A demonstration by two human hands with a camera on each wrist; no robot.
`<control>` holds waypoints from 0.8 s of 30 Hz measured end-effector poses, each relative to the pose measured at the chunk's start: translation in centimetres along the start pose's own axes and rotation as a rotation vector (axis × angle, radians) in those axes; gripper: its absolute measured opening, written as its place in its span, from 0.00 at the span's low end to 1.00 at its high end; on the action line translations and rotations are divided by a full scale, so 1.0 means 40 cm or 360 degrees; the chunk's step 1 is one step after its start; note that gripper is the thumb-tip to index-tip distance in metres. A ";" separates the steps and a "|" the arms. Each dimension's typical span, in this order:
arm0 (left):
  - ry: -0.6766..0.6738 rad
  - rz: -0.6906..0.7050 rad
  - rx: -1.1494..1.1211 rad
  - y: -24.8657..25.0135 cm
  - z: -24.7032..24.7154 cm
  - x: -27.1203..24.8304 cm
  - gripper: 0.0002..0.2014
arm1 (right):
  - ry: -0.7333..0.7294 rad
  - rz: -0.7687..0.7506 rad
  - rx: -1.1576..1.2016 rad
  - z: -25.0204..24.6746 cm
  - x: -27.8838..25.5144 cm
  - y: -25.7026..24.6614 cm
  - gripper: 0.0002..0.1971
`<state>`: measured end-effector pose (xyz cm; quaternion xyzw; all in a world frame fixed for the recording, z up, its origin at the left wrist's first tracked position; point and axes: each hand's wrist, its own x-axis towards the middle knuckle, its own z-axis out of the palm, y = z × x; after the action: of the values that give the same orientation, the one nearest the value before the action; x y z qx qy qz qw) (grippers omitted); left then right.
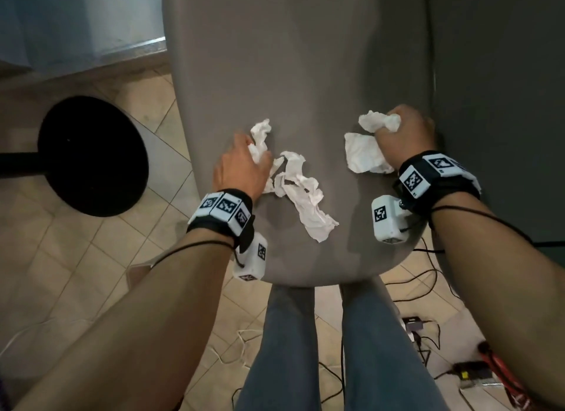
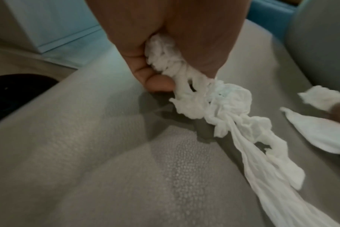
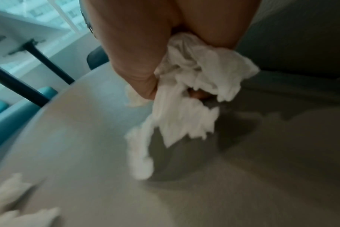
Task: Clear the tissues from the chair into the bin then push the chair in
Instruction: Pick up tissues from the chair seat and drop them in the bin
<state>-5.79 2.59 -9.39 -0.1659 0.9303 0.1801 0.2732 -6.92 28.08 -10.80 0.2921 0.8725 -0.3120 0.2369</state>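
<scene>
Floor: tan tiles with loose cables; the black round bin (image 1: 91, 155) stands to the left, just beside the chair (image 1: 293, 58).
Seat: grey, textured, with crumpled white tissues across the middle.
Left hand (image 1: 241, 169): fingers curled round one end of a long twisted tissue (image 1: 301, 193) that trails over the seat.
Right hand (image 1: 403, 132): closed on a bunched tissue (image 1: 379, 121); the sheet (image 1: 363, 155) beneath seems caught too, though blur hides the fingers.
Advice: gather the trailing ends into each fist before lifting, so nothing drops short of the bin.
</scene>
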 end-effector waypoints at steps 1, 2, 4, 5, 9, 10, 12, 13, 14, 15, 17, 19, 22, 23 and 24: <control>0.0018 0.0009 -0.0001 0.002 0.006 0.004 0.16 | 0.0008 -0.0029 0.0067 0.000 -0.012 0.001 0.10; 0.0044 0.0023 -0.0020 0.004 0.009 0.005 0.15 | 0.0031 -0.0076 0.0139 0.001 -0.028 0.000 0.09; 0.0114 0.0025 -0.0141 0.011 0.002 0.002 0.13 | 0.0041 -0.0188 0.0256 0.009 -0.067 -0.011 0.12; 0.0147 0.0008 -0.0211 0.011 -0.003 -0.001 0.12 | -0.0009 -0.0225 0.0301 0.015 -0.087 -0.019 0.14; 0.0275 -0.0091 -0.0663 -0.013 -0.027 -0.027 0.06 | -0.0455 -0.0375 0.0295 0.049 -0.158 -0.060 0.19; 0.0321 -0.0090 -0.0748 -0.019 -0.032 -0.038 0.08 | -0.0555 -0.0434 0.0223 0.061 -0.168 -0.067 0.22; 0.0399 -0.0022 -0.0769 -0.027 -0.041 -0.066 0.08 | -0.0698 -0.0561 -0.0009 0.086 -0.179 -0.076 0.25; 0.0412 0.0017 -0.0758 -0.031 -0.042 -0.080 0.06 | -0.0747 -0.0588 -0.0120 0.099 -0.179 -0.075 0.26; 0.0408 0.0034 -0.0744 -0.034 -0.040 -0.095 0.03 | -0.0765 -0.0580 -0.0190 0.110 -0.176 -0.071 0.26; 0.0388 0.0038 -0.0730 -0.038 -0.033 -0.110 0.06 | -0.0741 -0.0555 -0.0238 0.119 -0.172 -0.064 0.24; 0.0317 0.0062 -0.0687 -0.044 -0.011 -0.141 0.10 | -0.0592 -0.0568 -0.0298 0.131 -0.161 -0.044 0.19; 0.0242 0.0082 -0.0641 -0.043 0.012 -0.172 0.12 | -0.0449 -0.0609 -0.0326 0.132 -0.154 -0.028 0.14; 0.0117 0.0070 -0.0504 -0.032 0.052 -0.202 0.11 | -0.0413 -0.0555 -0.0242 0.125 -0.150 -0.003 0.12; 0.0039 0.0075 -0.0445 -0.025 0.066 -0.209 0.12 | -0.0398 -0.0490 -0.0161 0.119 -0.150 0.004 0.12; -0.0060 0.0103 -0.0369 -0.020 0.083 -0.215 0.16 | -0.0356 -0.0413 -0.0072 0.110 -0.150 0.011 0.12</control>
<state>2.85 5.11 -7.31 -0.1629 0.9028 0.2981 0.2638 -1.30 23.18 -10.45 0.1349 0.8779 -0.3508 0.2968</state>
